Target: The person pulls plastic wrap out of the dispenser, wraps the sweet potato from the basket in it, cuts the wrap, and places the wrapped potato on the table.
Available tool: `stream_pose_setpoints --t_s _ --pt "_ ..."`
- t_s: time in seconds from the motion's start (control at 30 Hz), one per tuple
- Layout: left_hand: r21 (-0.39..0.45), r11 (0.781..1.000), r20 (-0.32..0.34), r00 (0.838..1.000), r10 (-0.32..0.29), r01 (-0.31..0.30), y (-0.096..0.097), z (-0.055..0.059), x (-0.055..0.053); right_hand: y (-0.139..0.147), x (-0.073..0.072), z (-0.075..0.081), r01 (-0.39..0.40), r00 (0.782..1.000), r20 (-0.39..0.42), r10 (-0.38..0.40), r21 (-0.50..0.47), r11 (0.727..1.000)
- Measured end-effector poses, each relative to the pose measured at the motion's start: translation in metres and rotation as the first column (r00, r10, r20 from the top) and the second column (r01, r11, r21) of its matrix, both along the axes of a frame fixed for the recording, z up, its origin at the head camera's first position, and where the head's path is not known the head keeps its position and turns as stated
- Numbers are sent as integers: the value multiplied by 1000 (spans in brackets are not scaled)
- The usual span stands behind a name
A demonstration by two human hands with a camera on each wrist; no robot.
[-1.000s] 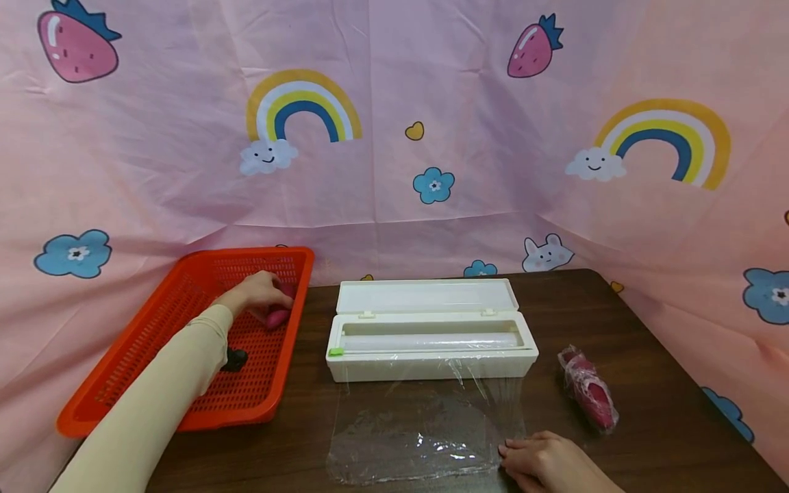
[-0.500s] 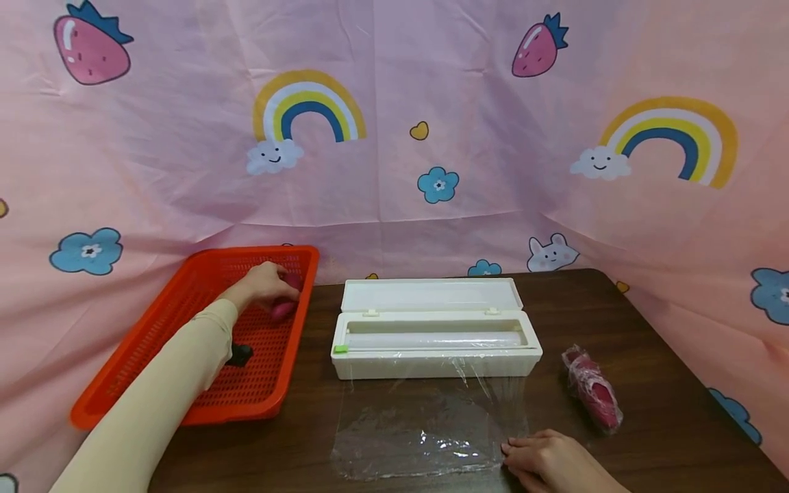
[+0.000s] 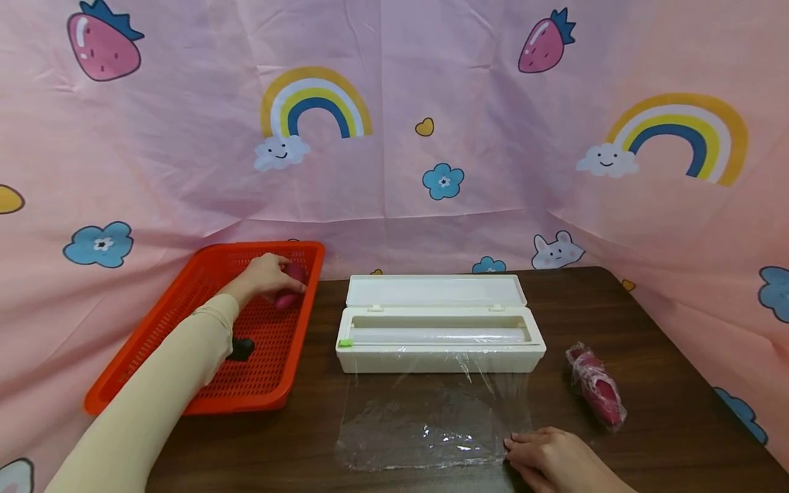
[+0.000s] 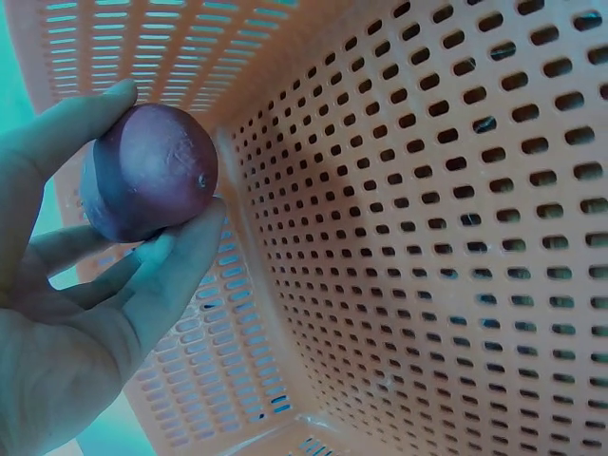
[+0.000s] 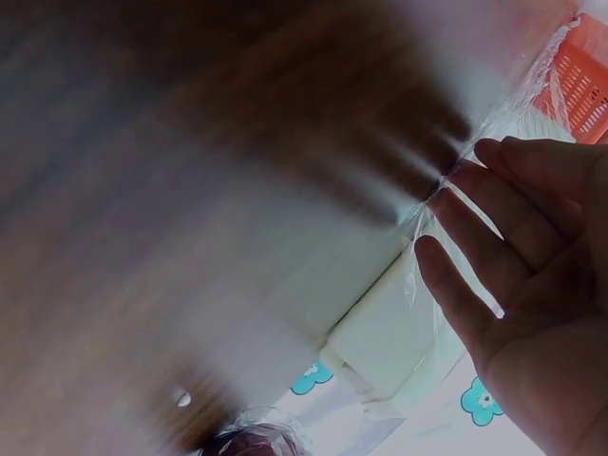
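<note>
Dark pink, the vegetable (image 4: 157, 171) is gripped by the left hand (image 3: 266, 275) inside the red basket (image 3: 300, 342), its long axis running near-to-far beside the right wall, a rounded end facing the wrist. The right hand's (image 3: 555, 457) extended fingers touch the cling film's (image 3: 425, 418) near corner, before the white box (image 3: 440, 363).

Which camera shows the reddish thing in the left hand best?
The left wrist view. There the reddish thing appears large, its rounded end clear between the fingers of the left hand. The head view shows it smaller, in the basket, partly hidden by that hand. The right wrist view doesn't show it.
</note>
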State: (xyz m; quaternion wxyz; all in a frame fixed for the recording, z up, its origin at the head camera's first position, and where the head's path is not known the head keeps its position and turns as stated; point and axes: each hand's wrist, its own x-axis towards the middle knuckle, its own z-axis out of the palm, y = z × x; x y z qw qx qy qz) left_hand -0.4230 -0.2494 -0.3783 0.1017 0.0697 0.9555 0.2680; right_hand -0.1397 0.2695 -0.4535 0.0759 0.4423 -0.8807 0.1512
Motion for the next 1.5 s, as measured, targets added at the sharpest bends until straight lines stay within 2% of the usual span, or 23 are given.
stream_pose_setpoints --t_s 0.17,0.3,0.67,0.97,1.1,1.5 --pt "0 1000 -24 1000 12 -12 0 9 7 -1 1 2 18 1000 -14 -18 -4 1000" --pt "-5 1000 -48 999 20 -20 0 15 10 -2 1 3 6 996 -87 -8 -27 1000" --pt "-21 1000 -127 992 18 -21 1 24 18 -3 2 4 14 993 -116 -17 -23 1000" --pt "-6 1000 -165 986 4 -5 4 34 31 -2 3 3 12 994 -110 -14 -15 1000" --pt "-23 1000 -179 984 -17 13 7 38 35 -2 4 2 3 990 -144 -6 -20 1000" --pt "-16 1000 -172 985 -25 22 6 44 55 -5 6 2 5 995 -104 -6 -12 1000"
